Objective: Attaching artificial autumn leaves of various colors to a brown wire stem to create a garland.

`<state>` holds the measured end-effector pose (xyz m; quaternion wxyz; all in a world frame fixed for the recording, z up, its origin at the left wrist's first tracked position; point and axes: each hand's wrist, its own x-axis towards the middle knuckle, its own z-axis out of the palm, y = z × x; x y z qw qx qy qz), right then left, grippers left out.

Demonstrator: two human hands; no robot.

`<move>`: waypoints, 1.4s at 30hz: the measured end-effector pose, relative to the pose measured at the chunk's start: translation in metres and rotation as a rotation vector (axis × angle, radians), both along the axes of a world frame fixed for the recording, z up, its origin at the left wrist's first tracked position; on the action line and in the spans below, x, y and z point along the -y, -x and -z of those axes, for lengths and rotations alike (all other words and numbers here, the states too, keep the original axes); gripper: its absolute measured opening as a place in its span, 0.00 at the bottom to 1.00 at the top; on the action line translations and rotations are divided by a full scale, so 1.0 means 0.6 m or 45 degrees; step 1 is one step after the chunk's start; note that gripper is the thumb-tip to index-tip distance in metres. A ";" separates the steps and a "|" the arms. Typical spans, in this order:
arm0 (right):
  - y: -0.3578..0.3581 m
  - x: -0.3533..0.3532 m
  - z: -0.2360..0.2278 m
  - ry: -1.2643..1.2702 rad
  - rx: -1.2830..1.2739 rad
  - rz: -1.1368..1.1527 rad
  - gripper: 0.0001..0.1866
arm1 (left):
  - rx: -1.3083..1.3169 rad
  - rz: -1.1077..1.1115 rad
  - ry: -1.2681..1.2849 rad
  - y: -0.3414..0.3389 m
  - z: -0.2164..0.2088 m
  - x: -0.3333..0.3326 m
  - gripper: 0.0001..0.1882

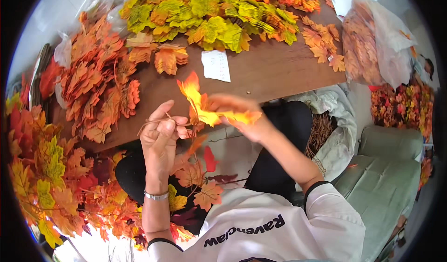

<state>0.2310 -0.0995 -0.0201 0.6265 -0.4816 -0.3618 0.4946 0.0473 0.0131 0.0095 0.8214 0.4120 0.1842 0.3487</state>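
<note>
My left hand (160,134) is closed in a pinch on a thin brown stem (176,121) of an artificial leaf branch. A bright yellow-orange maple leaf (209,117) stands out beside its fingertips. Right behind that leaf is my right hand (244,115), blurred by motion; the leaf partly covers its fingers, so their grip cannot be told. Below the hands, orange leaves (188,174) and a red leaf (210,160) hang on thin stems in front of my lap.
On the brown table (270,75) lie stacked orange leaves (100,75), green-yellow leaves (205,10) and a white paper slip (216,66). Leafy branches (51,169) crowd the left. A bag of brown stems (321,134), a plastic bag of leaves (365,43) and a green padded seat (379,187) stand right.
</note>
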 end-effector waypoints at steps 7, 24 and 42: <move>-0.407 0.061 -0.021 0.181 0.826 0.866 0.08 | -0.017 0.297 -0.008 -0.016 0.017 0.028 0.06; -0.772 -0.021 0.004 1.118 2.091 1.190 0.11 | -0.244 0.566 -0.061 -0.055 0.018 0.039 0.05; -0.782 0.147 -0.023 -0.317 -0.334 0.346 0.11 | -0.181 0.393 -0.074 -0.036 0.009 0.031 0.04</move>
